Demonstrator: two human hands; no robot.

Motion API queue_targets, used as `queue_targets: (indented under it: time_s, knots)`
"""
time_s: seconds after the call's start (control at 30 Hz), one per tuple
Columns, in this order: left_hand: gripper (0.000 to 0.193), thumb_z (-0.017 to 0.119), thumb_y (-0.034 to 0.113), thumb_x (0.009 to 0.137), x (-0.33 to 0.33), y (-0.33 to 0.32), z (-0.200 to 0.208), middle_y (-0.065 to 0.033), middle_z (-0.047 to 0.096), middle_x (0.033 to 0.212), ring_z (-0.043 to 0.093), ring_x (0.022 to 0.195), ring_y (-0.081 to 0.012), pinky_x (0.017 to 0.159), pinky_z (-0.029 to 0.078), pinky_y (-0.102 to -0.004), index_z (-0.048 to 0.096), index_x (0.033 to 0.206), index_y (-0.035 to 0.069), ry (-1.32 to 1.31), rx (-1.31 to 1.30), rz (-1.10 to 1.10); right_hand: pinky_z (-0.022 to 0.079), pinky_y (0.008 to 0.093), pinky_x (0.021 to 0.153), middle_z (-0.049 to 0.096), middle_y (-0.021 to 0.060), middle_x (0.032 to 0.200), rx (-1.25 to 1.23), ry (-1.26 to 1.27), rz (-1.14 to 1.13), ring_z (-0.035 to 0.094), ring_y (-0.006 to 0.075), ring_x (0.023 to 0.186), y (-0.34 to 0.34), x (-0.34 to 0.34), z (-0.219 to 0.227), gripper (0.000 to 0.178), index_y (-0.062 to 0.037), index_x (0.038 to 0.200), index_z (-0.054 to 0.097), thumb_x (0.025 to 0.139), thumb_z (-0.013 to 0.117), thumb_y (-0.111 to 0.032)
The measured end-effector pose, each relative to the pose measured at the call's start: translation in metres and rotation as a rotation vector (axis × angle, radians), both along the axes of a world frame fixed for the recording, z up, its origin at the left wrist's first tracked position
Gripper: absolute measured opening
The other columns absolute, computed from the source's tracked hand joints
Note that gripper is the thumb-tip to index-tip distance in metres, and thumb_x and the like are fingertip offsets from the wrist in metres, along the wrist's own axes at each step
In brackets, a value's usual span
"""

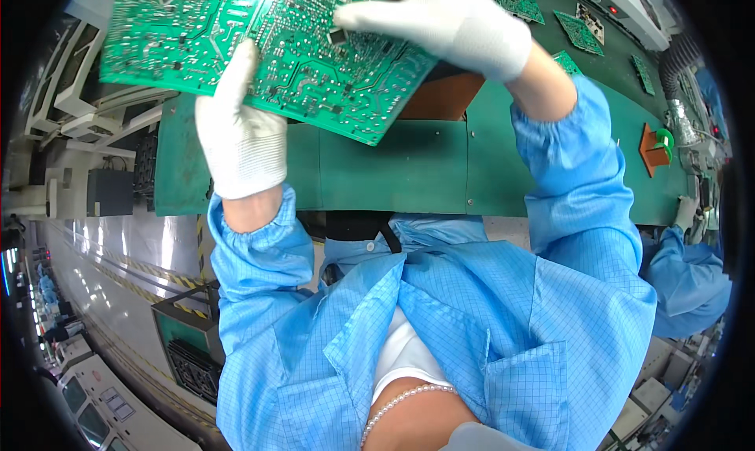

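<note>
Holding a green circuit board (pixel 314 66) tilted up near the head camera — apparently to inspect its soldered side — the gloved left hand (pixel 240 132) grips its seven-o'clock edge, the right hand (pixel 440 22) its one-o'clock corner — above the green conveyor (pixel 409 172).

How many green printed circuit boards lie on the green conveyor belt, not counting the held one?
4: three near the top, one farther right. Others may be hidden.
</note>
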State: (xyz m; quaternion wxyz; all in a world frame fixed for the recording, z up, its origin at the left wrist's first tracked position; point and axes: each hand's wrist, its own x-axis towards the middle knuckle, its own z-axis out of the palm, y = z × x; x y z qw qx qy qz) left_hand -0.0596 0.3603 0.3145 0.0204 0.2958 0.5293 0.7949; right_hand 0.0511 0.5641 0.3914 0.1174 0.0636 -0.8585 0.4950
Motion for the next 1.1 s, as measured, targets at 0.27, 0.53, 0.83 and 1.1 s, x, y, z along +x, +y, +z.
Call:
queue_targets:
  time_s: [0.27,0.53,0.83,1.1]
  knots:
    - [0.035,0.066,0.017,0.096,0.013,-0.015,-0.075,-0.0166,0.069,0.116,0.067,0.106,-0.0208,0.094,0.052,-0.0316,0.061,0.123,-0.006,-0.231,-0.374,-0.262,0.054,0.0409,0.079,0.071,0.0171,0.091,1.154,0.22,-0.171,0.069,0.0333,0.089,0.01,-0.014,0.065,0.026,-0.0046,0.099,0.073,0.083,0.068,-0.024]
    - [0.026,0.064,0.005,0.096,0.029,-0.043,-0.131,-0.0136,0.071,0.111,0.066,0.1,-0.0151,0.084,0.051,-0.0237,0.063,0.119,-0.005,-0.225,-0.409,-0.251,0.053,0.0437,0.078,0.07,0.019,0.087,1.253,-0.257,0.098,0.068,0.0376,0.085,0.013,-0.048,0.065,0.025,-0.0018,0.098,0.071,0.082,0.07,-0.021]
    - [0.024,0.061,0.004,0.097,0.033,-0.046,-0.128,-0.0142,0.071,0.112,0.066,0.1,-0.0162,0.086,0.051,-0.0249,0.063,0.119,-0.005,-0.182,-0.425,-0.203,0.054,0.0459,0.073,0.07,0.0185,0.084,1.302,-0.244,0.08,0.068,0.0383,0.081,-0.001,-0.04,0.059,0.02,-0.0021,0.091,0.071,0.081,0.068,-0.019]
    - [0.032,0.047,0.018,0.105,0.025,-0.084,-0.1,-0.022,0.066,0.114,0.067,0.102,-0.0276,0.092,0.054,-0.0379,0.055,0.123,-0.007,-0.051,-0.142,0.539,0.047,0.0321,0.065,0.053,0.0012,0.069,1.466,0.231,-0.032,0.058,0.0189,0.069,-0.038,0.027,-0.019,0.01,-0.0149,0.073,0.055,0.078,0.062,-0.02]
